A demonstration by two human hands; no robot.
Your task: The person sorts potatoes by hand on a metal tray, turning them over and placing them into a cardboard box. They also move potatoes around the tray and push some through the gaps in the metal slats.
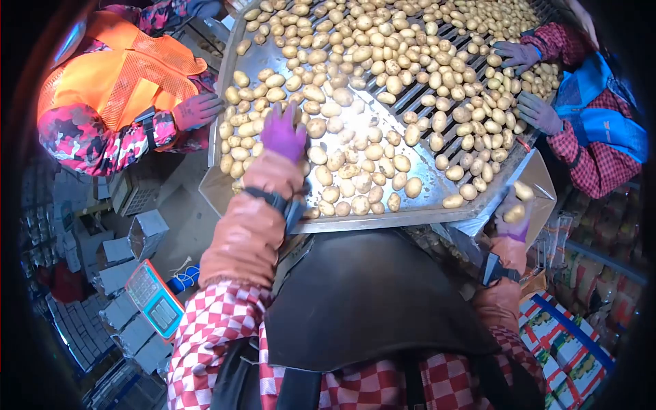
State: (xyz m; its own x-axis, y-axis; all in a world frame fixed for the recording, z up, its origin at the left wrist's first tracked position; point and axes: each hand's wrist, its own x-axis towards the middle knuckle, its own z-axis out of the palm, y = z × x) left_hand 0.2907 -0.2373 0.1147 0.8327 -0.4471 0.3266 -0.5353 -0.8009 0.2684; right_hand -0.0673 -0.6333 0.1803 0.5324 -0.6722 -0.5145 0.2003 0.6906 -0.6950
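My left hand (285,131), in a purple glove, reaches over the metal sorting table (410,171). Its fingers are spread among the potatoes, and I see nothing held in it. Small yellow potatoes (345,157) lie loose on the shiny sheet around it. Low at the table's right corner, my right hand (511,222) holds a couple of potatoes (523,190) in its gloved fingers. That hand is over a cardboard box (540,195) with a clear plastic liner (471,225).
Many more potatoes cover a slatted grate (420,123) beyond. A co-worker in an orange vest (126,65) stands left; another in blue (594,102) has gloved hands on the potatoes at right. A scale (156,301) and cartons (133,328) stand lower left, printed boxes (564,348) lower right.
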